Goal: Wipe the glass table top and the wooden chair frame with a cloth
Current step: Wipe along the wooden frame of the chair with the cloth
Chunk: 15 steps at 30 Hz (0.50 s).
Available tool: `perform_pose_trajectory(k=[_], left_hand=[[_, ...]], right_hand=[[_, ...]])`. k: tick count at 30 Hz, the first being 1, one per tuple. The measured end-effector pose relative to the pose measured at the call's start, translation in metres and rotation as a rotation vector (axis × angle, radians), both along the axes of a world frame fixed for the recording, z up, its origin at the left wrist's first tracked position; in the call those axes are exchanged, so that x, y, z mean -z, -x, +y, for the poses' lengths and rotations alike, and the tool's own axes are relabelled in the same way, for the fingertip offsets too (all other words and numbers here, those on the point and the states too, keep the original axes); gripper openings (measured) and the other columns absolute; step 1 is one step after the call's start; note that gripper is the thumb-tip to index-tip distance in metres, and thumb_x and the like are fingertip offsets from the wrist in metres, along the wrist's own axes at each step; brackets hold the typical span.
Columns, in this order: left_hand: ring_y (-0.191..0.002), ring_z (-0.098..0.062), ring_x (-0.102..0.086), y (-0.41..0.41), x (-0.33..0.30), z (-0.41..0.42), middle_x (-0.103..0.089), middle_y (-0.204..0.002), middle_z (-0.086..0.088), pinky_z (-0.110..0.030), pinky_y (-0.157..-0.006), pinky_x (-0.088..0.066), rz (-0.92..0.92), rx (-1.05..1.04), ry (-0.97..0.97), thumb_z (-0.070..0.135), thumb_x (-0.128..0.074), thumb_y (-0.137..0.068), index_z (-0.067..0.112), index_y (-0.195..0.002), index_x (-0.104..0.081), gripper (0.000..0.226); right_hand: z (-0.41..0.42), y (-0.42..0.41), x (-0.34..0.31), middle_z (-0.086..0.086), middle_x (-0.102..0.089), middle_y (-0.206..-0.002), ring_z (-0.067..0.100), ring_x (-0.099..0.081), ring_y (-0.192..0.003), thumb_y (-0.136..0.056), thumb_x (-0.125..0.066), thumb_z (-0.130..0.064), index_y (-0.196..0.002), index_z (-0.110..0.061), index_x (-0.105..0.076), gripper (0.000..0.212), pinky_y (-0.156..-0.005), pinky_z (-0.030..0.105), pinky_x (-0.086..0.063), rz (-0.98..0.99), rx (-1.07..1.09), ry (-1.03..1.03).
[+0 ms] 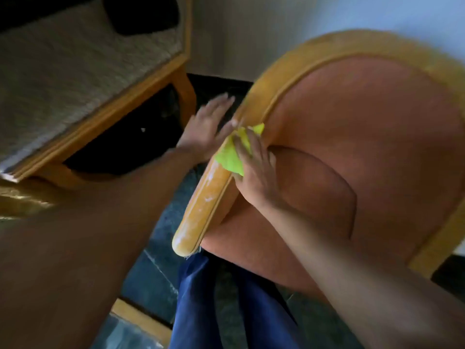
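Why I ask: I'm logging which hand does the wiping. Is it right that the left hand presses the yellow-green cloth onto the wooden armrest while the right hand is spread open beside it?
Not quite: the hands are swapped. In the head view the right hand presses the yellow-green cloth onto the wooden armrest, while the left hand is spread open beside it.

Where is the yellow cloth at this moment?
In the head view, the cloth is near the middle, pressed by the right hand onto the wooden chair arm, with the open left hand just beside it.
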State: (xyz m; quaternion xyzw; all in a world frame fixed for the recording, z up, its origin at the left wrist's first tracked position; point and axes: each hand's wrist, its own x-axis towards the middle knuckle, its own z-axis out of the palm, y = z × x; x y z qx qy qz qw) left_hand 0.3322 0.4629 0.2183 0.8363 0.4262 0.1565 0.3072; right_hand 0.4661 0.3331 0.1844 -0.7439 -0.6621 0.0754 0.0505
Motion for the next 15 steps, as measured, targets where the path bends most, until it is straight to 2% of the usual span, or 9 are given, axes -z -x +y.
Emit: perform_pose_trajectory(k=[3, 6, 8, 10, 13, 15], left_hand=[[-0.153, -0.028, -0.008, -0.054, 0.018, 0.026, 0.000, -0.168, -0.004, -0.059, -0.116, -0.025, 0.179, 0.282, -0.142, 0.064, -0.036, -0.096, 0.024, -0.158, -0.013, 0.077], [-0.153, -0.035, 0.006, -0.082, 0.042, 0.025, 0.011, -0.166, -0.014, -0.060, -0.117, -0.021, 0.314, 0.425, -0.311, 0.067, -0.042, -0.091, 0.019, -0.158, -0.001, 0.092], [-0.152, -0.040, 0.006, -0.086, 0.057, 0.018, 0.007, -0.165, -0.019, -0.058, -0.119, -0.019, 0.316, 0.405, -0.405, 0.061, -0.053, -0.089, 0.016, -0.158, 0.000, 0.098], [-0.151, -0.042, 0.001, -0.083, 0.070, 0.013, 0.000, -0.165, -0.020, -0.055, -0.120, -0.018, 0.288, 0.386, -0.464, 0.055, -0.053, -0.086, 0.014, -0.158, -0.004, 0.095], [-0.151, -0.042, -0.007, -0.077, 0.080, 0.012, -0.010, -0.165, -0.017, -0.053, -0.121, -0.015, 0.284, 0.379, -0.500, 0.053, -0.045, -0.087, 0.014, -0.158, -0.011, 0.088], [-0.151, -0.041, -0.011, -0.078, 0.081, 0.011, -0.016, -0.164, -0.015, -0.051, -0.122, -0.012, 0.293, 0.370, -0.486, 0.053, -0.041, -0.087, 0.015, -0.158, -0.014, 0.085]], right_hand=[[-0.011, 0.016, 0.033, 0.012, -0.023, -0.167, 0.032, -0.021, -0.154, -0.085, -0.062, -0.063, -0.155, -0.026, -0.036, 0.084, -0.106, 0.046, -0.034, 0.036, 0.024, -0.044], [-0.062, 0.076, 0.066, 0.008, -0.023, -0.168, 0.028, -0.019, -0.155, -0.092, -0.048, -0.070, -0.151, -0.027, -0.044, 0.073, -0.107, 0.044, -0.030, 0.145, 0.013, -0.105], [-0.100, 0.118, 0.082, 0.005, -0.024, -0.168, 0.027, -0.018, -0.156, -0.095, -0.046, -0.068, -0.150, -0.029, -0.045, 0.067, -0.108, 0.044, -0.031, 0.198, 0.021, -0.093], [-0.119, 0.140, 0.091, 0.004, -0.027, -0.167, 0.027, -0.019, -0.155, -0.096, -0.045, -0.066, -0.147, -0.031, -0.048, 0.062, -0.106, 0.043, -0.031, 0.213, 0.077, -0.089], [-0.099, 0.122, 0.094, 0.005, -0.036, -0.163, 0.030, -0.030, -0.151, -0.094, -0.051, -0.063, -0.142, -0.029, -0.054, 0.059, -0.100, 0.043, -0.035, 0.162, -0.029, -0.099], [-0.067, 0.089, 0.093, 0.006, -0.037, -0.162, 0.030, -0.034, -0.149, -0.094, -0.051, -0.062, -0.146, -0.028, -0.052, 0.062, -0.100, 0.042, -0.035, 0.056, -0.002, -0.135]])
